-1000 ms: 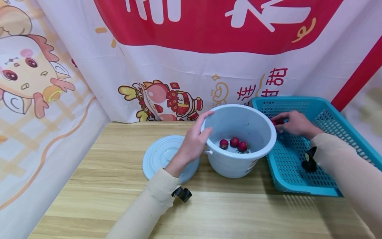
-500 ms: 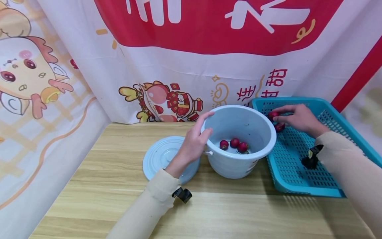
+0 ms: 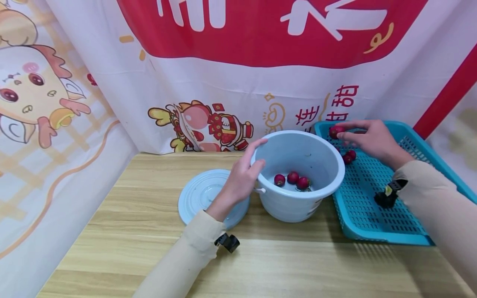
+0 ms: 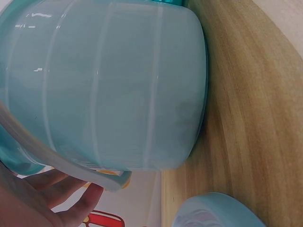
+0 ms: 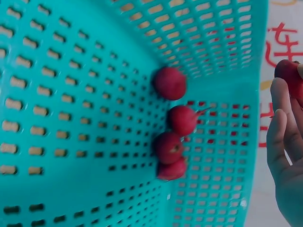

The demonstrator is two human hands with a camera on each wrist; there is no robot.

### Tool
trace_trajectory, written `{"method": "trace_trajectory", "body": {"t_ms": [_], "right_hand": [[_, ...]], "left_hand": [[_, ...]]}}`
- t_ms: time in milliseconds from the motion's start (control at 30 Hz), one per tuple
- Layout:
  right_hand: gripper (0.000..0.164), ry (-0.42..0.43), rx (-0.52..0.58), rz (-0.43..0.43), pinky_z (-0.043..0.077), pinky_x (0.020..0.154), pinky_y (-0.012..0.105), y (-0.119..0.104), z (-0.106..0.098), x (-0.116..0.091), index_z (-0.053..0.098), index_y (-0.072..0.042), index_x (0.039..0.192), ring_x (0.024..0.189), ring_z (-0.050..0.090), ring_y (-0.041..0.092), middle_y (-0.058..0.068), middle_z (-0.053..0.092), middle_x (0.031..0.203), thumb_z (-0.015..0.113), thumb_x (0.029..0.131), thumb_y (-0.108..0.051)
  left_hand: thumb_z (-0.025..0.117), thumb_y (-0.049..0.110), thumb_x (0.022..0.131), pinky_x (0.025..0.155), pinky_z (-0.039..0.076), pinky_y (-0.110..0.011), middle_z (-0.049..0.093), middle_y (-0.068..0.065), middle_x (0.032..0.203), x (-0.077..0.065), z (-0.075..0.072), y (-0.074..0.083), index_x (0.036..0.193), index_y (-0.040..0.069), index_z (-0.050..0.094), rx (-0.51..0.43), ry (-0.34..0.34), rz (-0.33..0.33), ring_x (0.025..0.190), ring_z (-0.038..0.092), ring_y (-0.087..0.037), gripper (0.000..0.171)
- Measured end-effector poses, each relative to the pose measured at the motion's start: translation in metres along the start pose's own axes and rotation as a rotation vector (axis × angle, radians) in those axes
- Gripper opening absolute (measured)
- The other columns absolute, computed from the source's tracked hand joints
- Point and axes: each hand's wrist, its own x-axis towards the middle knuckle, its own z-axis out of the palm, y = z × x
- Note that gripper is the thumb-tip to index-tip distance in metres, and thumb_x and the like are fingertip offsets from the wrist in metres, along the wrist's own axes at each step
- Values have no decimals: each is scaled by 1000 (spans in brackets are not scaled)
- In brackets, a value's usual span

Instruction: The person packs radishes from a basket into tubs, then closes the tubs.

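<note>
Right hand [image 3: 376,140] pinches a radish [image 3: 336,132] shallowly, fingers [image 3: 354,124] barely parted, so it could slip; left hand [image 3: 241,177] grips the bucket [image 3: 285,207].

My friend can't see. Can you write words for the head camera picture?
A person's right hand pinches a red radish near a corner of a teal basket, while the left hand grips a pale blue bucket with three radishes inside. More radishes lie in the basket, and a blue lid lies beside the bucket on a wooden table.
</note>
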Motion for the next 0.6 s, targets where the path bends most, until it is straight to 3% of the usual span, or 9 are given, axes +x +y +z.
{"method": "trace_trajectory", "body": {"t_ms": [167, 400, 600], "right_hand": [[74, 28, 23, -21, 59, 73, 25, -16, -2, -4, 52, -16, 158, 117, 64, 38, 25, 63, 144, 69, 98, -55], [73, 67, 40, -79, 59, 73, 18, -40, -6, -13, 54, -22, 156, 132, 53, 35, 16, 56, 155, 74, 94, -54], [65, 76, 48, -151, 59, 73, 16, -62, -5, -25, 60, -24, 152, 126, 57, 27, 12, 61, 149, 76, 95, -49]], "left_hand": [[44, 27, 106, 113, 52, -60, 38, 2, 170, -1, 0, 0, 161, 39, 37, 5, 1, -7, 147, 51, -31, 56], [44, 26, 106, 113, 52, -60, 38, 1, 170, -1, 0, 0, 161, 39, 37, 1, 5, -7, 147, 50, -32, 57], [44, 26, 106, 114, 51, -60, 38, 2, 171, -1, 0, 0, 162, 39, 37, -1, 0, 0, 148, 50, -31, 57]]}}
